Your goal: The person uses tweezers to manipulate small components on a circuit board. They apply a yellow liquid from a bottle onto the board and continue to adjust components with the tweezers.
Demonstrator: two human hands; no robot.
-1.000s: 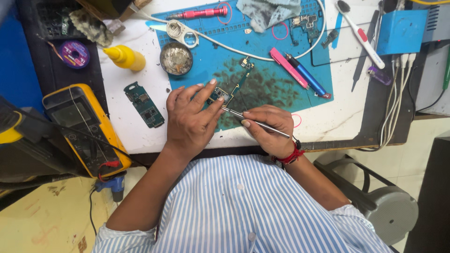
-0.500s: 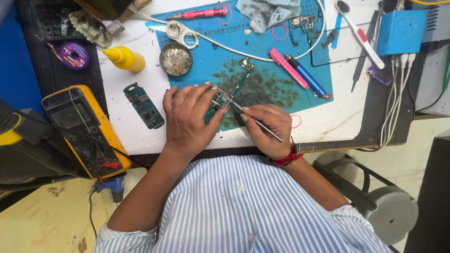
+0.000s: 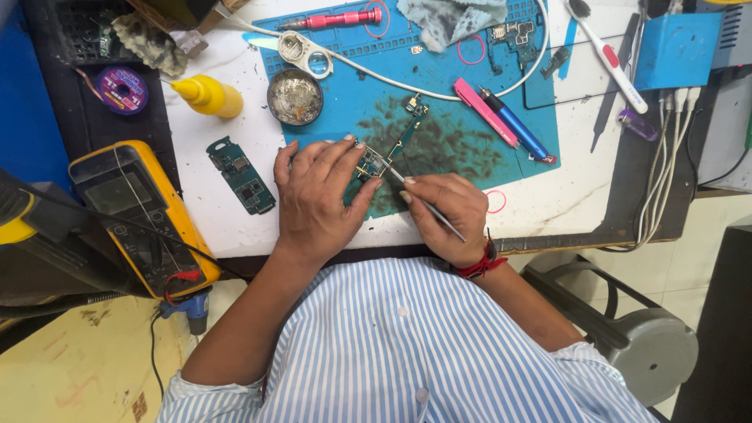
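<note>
Left hand [image 3: 317, 205] laid flat, fingers [image 3: 356, 202] pressed down on a small circuit board [image 3: 374, 162] to pin it to the blue work mat [image 3: 439, 117]. Right hand [image 3: 442, 211] pinching slim metal tweezers [image 3: 427, 207] between thumb and forefinger, tip touching the board's edge just beside the left fingertips. Likely trouble here: a slip of the tip, scratching traces or knocking off a tiny part, since only light finger pressure keeps the board in place. Also possible: a loosened part flicked away and lost among the dark debris on the mat. Farther out on the table [image 3: 548, 196], a second green board [image 3: 241, 174], a round tin [image 3: 294, 96] and a yellow squeeze bottle [image 3: 205, 94], near enough for a jerked left elbow to upset. Yellow multimeter [image 3: 141, 215] at the left edge, leads hanging, could snag.
</note>
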